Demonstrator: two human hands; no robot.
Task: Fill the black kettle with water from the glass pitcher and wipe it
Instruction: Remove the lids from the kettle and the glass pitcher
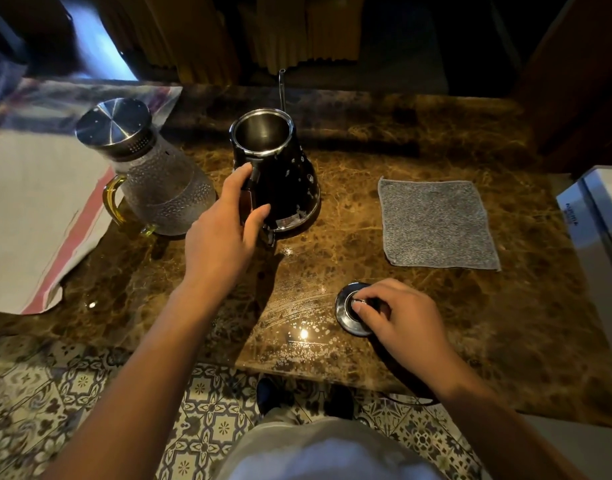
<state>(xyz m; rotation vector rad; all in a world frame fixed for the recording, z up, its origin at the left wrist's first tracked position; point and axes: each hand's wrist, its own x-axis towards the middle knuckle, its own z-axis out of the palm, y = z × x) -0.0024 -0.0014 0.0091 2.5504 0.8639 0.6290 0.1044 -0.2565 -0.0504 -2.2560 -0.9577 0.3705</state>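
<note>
At the kettle's (278, 174) handle, left hand (225, 233): fingers curled round it, thumb on the near side. Kettle upright on the table (436, 133), mouth open, droplets on its wall. Right hand (398, 317), near-right of kettle: fingertips pinch the knob of the lid (349, 310), lid flat on the table. Pitcher (152, 171) just left of kettle, capped. Cloth (436, 223) flat, right of kettle.
</note>
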